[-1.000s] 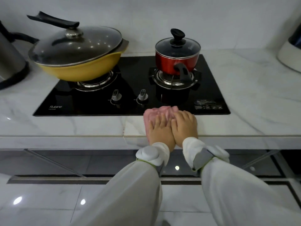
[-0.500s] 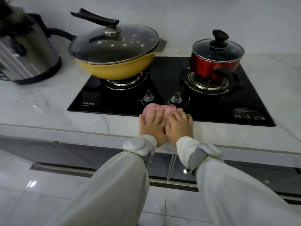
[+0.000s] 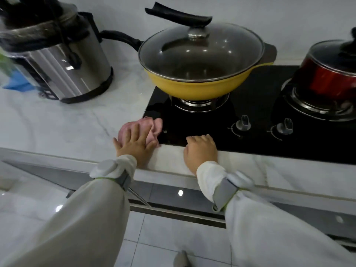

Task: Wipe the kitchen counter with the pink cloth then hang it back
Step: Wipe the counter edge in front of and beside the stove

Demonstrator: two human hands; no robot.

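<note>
White marble counter (image 3: pixel 57 128) fills the near view, with a black hob (image 3: pixel 212 132) set into it. At the hob's near-left corner the cloth (image 3: pixel 154 128) is bunched, lying partly on the marble and partly over the glass edge. It is pressed down by the left hand (image 3: pixel 134 143), whose fingers (image 3: pixel 134 132) are spread nearly straight across the top of it; nothing is pinched or curled round. Folds of pink are seen past the fingertips and to the right of the hand, so the bunch lies under and just ahead of the palm, its longer run going roughly from left to right. The right hand (image 3: pixel 200 149) is rested on the counter edge, apart from the cloth, with fingers loosely bent onto the hob rim and nothing held. The left hand is therefore the one placed for the next stroke, and bare marble to the left is judged the likely direction. Behind, a yellow wok (image 3: pixel 192 87) with a glass lid is set on the left burner, a red pot (image 3: pixel 327 79) on the right, and two knobs (image 3: pixel 243 122) lie between. A steel cooker (image 3: pixel 67 74) is stood on the counter at far left. No hanging place is seen.
</note>
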